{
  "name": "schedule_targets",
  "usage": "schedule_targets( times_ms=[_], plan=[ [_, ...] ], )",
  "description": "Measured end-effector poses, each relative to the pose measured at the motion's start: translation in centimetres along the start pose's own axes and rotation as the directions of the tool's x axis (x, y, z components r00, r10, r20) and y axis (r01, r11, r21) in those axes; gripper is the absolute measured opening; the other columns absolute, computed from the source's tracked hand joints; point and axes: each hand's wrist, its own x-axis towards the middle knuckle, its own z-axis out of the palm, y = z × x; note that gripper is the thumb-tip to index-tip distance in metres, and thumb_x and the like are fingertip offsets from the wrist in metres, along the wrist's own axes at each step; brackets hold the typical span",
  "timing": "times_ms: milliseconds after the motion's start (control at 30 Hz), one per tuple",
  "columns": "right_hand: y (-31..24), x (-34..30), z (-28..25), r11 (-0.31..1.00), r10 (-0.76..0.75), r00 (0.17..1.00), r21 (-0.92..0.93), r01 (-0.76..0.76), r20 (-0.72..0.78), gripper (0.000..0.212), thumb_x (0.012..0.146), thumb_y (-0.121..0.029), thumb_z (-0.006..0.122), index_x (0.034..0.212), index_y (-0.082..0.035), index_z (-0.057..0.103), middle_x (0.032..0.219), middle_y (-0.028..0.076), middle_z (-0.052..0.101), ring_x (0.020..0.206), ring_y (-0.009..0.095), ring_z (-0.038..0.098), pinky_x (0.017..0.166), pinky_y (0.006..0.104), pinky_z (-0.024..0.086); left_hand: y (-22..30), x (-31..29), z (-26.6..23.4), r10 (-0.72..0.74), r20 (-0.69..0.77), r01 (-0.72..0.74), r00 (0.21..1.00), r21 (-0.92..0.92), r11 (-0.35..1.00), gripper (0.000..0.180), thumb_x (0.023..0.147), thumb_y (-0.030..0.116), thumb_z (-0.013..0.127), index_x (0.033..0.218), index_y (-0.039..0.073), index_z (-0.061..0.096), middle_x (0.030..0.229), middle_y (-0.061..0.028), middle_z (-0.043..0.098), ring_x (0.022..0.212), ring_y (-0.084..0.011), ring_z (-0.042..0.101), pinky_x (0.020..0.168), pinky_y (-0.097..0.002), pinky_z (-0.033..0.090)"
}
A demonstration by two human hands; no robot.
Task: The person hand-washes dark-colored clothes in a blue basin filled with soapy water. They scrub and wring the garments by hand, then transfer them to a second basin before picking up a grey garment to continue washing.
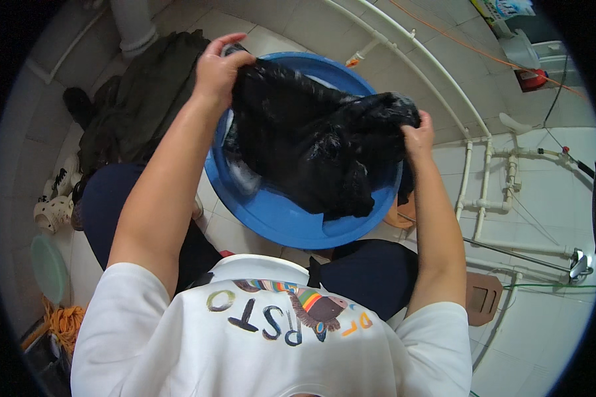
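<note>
A wet black garment (304, 135) with whitish suds on it is stretched between my two hands over a large round blue basin (278, 221). My left hand (220, 69) grips its upper left corner above the basin's far left rim. At the right side, my right hand (418, 135) is closed on the other end of the cloth. The garment sags in the middle and hides most of the basin's inside. Some foam (244, 177) shows in the basin at the left. What kind of garment it is, I cannot tell.
Dark green-grey clothing (149, 92) lies heaped left of the basin. White clogs (53, 212), a pale green lid-like disc (48, 268) and orange cord (65, 324) are along the left. White pipes (424, 56) run along the wall, with a metal tap (580, 266) at right. A brown plastic stool (483, 299) stands near my right elbow.
</note>
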Motion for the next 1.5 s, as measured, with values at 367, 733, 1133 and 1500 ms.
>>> schedule_targets(
  times_ms=[367,733,1133,1500],
  plan=[
    [0.1,-5.3,-3.1,0.864,-0.324,0.944,-0.428,0.267,-0.066,0.042,0.060,-0.004,0.064,0.100,-0.003,0.050,0.098,0.015,0.051,0.093,0.032,0.051,0.083,0.0350,0.041,1.2,-1.0,-1.8,-0.154,0.318,-0.183,0.935,0.809,0.558,0.050,0.063,0.014,0.067,0.111,0.004,0.056,0.107,-0.0162,0.058,0.091,-0.0237,0.058,0.078,-0.0330,0.047],
    [0.1,-12.0,-2.5,0.902,-0.186,0.687,-0.156,0.403,0.702,0.057,0.058,-0.039,0.076,0.097,0.000,0.061,0.091,0.013,0.052,0.085,0.029,0.053,0.076,0.0336,0.044,-5.3,-5.8,3.7,-0.224,0.673,-0.674,0.705,0.734,0.085,0.031,0.075,0.028,0.062,0.098,0.007,0.061,0.098,-0.0120,0.057,0.094,-0.0300,0.054,0.080,-0.0376,0.044],
    [0.4,-11.9,-0.6,0.865,0.111,0.825,-0.462,0.194,0.554,0.031,0.076,-0.031,0.065,0.092,-0.005,0.060,0.084,0.014,0.061,0.081,0.031,0.058,0.073,0.0396,0.046,-7.4,-6.6,8.7,-0.283,0.784,-0.785,0.553,0.604,0.139,0.017,0.074,0.023,0.061,0.080,0.007,0.064,0.085,-0.0116,0.058,0.087,-0.0313,0.055,0.074,-0.0399,0.045],
    [0.9,-8.1,0.3,0.984,-0.136,0.838,0.171,0.052,0.529,0.028,0.079,-0.028,0.059,0.090,-0.003,0.060,0.095,0.013,0.060,0.089,0.030,0.056,0.078,0.0406,0.044,2.6,-8.1,9.1,-0.191,0.578,-0.120,0.793,0.457,0.881,0.012,0.078,0.009,0.059,0.085,-0.001,0.062,0.075,-0.0020,0.059,0.070,-0.0094,0.053,0.067,-0.0223,0.042]
  ],
)
